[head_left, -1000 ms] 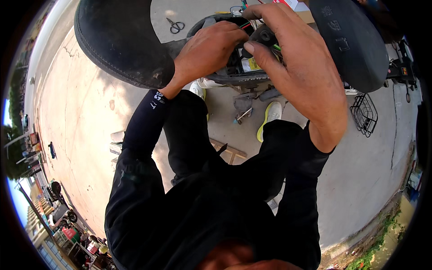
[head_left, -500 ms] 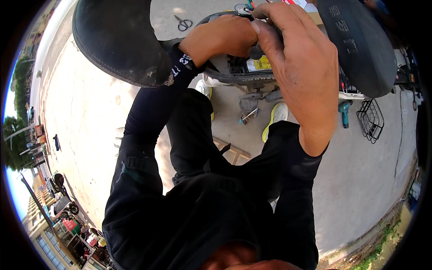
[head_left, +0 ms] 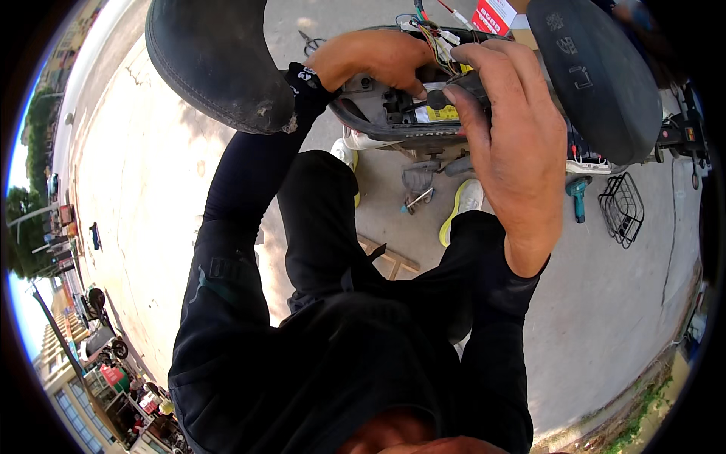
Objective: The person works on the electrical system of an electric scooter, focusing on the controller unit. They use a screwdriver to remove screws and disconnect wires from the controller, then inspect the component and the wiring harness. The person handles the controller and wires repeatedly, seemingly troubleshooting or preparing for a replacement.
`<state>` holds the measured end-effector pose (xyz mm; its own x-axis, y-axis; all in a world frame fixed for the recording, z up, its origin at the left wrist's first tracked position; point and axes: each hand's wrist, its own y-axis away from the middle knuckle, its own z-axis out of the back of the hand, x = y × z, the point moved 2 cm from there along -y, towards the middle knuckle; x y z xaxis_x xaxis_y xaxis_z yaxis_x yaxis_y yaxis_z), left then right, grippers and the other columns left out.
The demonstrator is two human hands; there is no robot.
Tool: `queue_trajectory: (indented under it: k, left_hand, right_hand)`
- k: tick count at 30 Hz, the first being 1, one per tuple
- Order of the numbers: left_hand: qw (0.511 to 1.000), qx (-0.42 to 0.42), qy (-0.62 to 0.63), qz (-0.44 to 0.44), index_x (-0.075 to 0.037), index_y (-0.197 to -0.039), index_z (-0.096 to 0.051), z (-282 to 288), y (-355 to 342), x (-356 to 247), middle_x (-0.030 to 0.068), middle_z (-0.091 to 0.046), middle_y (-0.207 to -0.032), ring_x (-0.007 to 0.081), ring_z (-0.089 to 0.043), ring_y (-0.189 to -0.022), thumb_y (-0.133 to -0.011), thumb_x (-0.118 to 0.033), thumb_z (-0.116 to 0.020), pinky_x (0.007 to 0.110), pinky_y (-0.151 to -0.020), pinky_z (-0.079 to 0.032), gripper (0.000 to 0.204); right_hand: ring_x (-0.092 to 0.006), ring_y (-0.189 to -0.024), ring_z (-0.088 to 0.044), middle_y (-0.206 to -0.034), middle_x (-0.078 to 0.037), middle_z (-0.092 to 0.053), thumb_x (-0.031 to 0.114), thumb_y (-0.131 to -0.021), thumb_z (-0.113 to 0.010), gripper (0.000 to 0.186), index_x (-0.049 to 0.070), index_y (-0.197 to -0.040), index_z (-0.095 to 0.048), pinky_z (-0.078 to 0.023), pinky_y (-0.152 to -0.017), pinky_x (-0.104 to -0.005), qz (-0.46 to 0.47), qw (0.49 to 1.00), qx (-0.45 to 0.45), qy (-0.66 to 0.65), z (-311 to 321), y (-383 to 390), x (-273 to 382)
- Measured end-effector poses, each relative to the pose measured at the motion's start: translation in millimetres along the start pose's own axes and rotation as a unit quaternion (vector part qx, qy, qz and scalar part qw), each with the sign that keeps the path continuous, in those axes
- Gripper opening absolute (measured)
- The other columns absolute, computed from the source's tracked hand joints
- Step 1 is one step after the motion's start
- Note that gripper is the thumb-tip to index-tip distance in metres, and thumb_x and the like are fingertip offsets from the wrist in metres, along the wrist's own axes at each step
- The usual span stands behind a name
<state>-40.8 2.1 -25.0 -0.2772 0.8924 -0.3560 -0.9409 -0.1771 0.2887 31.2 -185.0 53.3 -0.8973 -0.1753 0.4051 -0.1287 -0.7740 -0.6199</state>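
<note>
My left hand reaches over the open compartment of an electric scooter. Its fingers curl down by the wire bundle, and what they hold, if anything, is hidden. My right hand is bent in a pinch, thumb and fingers around a black, round-ended part. Behind the fingers, most of that part is hidden. Below it, a yellow-and-white label shows inside the compartment. Coloured wires with white connectors rise between my two hands.
Black seat pads stand on both sides, one on the left and one on the right. Scissors lie beyond my left wrist. A teal power drill and a black wire basket rest on the ground. A red-and-white box is behind.
My left hand has shifted down into the compartment, and my right hand has moved slightly lower. More of the wires and the compartment now shows. My view has shifted a little.
</note>
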Motion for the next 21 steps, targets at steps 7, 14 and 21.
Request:
queue_trajectory:
  k: [7, 14, 21]
  left_hand:
    - [0.996, -0.086, -0.020, -0.003, 0.000, -0.103, -0.072, 20.0, 21.2, -11.2, 0.0190, -0.071, -0.098, 0.0355, -0.067, -0.085, -0.085, -0.015, -0.066, 0.044, -0.081, -0.053, 0.023]
    - [0.989, -0.069, -0.124, 0.032, -0.001, -0.092, -0.076, -1.1, 44.5, -29.5, 0.0150, -0.070, -0.092, 0.0301, -0.063, -0.102, -0.082, -0.017, -0.068, 0.041, -0.099, -0.047, 0.021]
    - [0.968, -0.063, -0.219, 0.102, -0.004, -0.079, -0.076, -18.4, 29.9, -33.2, 0.0129, -0.070, -0.085, 0.0294, -0.063, -0.098, -0.071, -0.023, -0.068, 0.049, -0.104, -0.039, 0.022]
  right_hand:
    - [-0.0168, -0.087, -0.066, -0.110, -0.006, -0.064, 0.002, -0.087, -0.073, 0.030, 0.005, -0.116, -0.065, -0.055, -0.069, -0.0286, -0.038, 0.998, -0.050, -0.018, 6.9, 6.4, -20.4]
    - [-0.0112, -0.091, -0.063, -0.108, -0.007, -0.068, 0.011, -0.087, -0.077, 0.035, 0.003, -0.119, -0.064, -0.052, -0.075, -0.0224, -0.165, 0.965, -0.162, -0.123, 31.5, 15.2, -19.4]
    - [-0.0159, -0.089, -0.064, -0.109, -0.007, -0.068, 0.008, -0.083, -0.078, 0.032, 0.005, -0.112, -0.064, -0.050, -0.067, -0.0277, -0.157, 0.958, -0.208, -0.119, 56.2, 23.9, -24.1]
